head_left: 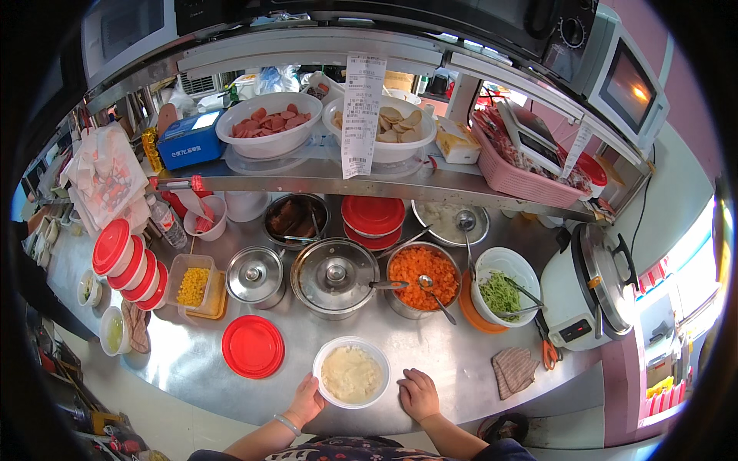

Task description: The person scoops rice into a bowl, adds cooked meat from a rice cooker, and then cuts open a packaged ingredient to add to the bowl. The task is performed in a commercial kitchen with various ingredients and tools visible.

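Observation:
A white bowl point(351, 373) filled with white rice sits on the steel counter point(446, 361) near its front edge. My left hand point(306, 400) grips the bowl's left rim. Just to the right of the bowl, my right hand point(419, 393) rests on the counter as a closed fist, holding nothing. Behind the bowl stand a lidded steel pot point(334, 275) and a pot of chopped orange carrot point(421, 278) with a spoon in it.
A red lid point(253, 346) lies left of the bowl. Further out are a tub of corn point(192, 285), a small lidded pot point(255, 274), a bowl of green shreds with tongs point(503, 292), a rice cooker point(588, 288), a folded cloth point(513, 370) and a shelf point(307, 178) with bowls.

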A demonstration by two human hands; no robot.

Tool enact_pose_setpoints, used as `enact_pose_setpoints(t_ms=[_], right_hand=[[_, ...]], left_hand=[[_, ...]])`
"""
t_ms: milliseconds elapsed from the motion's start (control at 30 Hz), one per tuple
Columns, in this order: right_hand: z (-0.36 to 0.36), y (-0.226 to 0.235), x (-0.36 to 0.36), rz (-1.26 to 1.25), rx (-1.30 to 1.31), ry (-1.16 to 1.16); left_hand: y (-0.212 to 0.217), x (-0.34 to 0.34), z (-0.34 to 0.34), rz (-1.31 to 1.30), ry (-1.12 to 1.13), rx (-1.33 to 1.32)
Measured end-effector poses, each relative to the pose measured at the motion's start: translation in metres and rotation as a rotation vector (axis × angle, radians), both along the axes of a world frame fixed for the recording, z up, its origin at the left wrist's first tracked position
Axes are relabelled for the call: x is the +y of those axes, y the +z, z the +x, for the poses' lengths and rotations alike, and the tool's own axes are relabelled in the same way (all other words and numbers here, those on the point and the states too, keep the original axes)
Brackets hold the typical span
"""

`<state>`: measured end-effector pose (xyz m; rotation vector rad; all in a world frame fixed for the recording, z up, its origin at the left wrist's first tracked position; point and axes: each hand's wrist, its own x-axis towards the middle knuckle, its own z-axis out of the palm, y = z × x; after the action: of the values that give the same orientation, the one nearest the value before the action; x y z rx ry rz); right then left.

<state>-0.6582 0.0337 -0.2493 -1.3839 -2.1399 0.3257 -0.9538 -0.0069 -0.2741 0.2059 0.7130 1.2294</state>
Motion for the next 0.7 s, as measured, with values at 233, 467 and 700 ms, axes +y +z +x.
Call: enact_pose_setpoints(t_ms=[233, 467, 700], right_hand=[[0.001, -0.003, -0.002, 0.025, -0.004, 0.006], [0.006, -0.009, -0.005, 0.040, 0.019, 0.033], [0.017, -0.015, -0.007, 0.054, 0.017, 0.131]], left_hand=[[0.001, -0.002, 0.003, 0.009, -0.059, 0.121], [0.008, -0.032, 0.018, -0.059, 0.093, 0.058], [0.024, -0.141, 0.029, 0.052, 0.385, 0.088]])
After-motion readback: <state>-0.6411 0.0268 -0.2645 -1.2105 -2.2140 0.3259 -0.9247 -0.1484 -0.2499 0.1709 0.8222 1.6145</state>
